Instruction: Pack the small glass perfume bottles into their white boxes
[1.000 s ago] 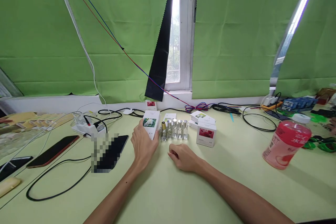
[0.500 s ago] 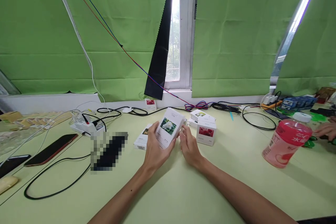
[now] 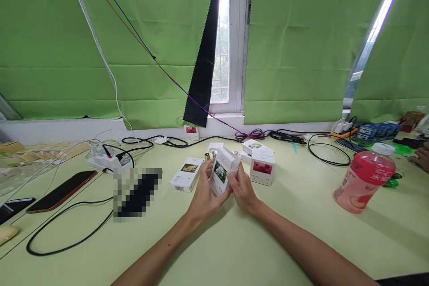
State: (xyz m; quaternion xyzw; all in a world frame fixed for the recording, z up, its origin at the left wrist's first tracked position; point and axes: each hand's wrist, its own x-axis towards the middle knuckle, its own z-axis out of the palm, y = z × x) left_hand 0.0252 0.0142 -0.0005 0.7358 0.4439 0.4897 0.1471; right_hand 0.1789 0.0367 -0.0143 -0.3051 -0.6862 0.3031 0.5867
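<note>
Now the left hand (image 3: 205, 197) holds a white card box with a white flower on it (image 3: 220, 172), and the right hand (image 3: 244, 189) touches it too

Well over at the left of the frame, a long dark phone with a red edge (image 3: 62, 191) lies on the pale green table (image 3: 284, 250). Next comes a dark flat thing (image 3: 142, 193), too blurred to name. Near the middle, a flat white box with a yellow flower picture (image 3: 187, 173) lies just left of the left hand.

The white flower box is just below the middle of the frame, held at a slant. The left hand is closed around its lower part. Behind it a small bottle with a gold cap (image 3: 207, 157) peeks out. The right hand's fingers are bent against the box's right side; I cannot tell if they grip it or only touch it.

The step in hand looks like holding the box and working at its right side. I think the next move calls for a firm left hand and soft right fingers, so the card does not get bent.

Just right of the hands is a white box with a red flower picture (image 3: 262, 169). Farther right stands a clear bottle of pink drink (image 3: 363, 183), and another person's hand (image 3: 421, 158) shows at the right edge.
</note>
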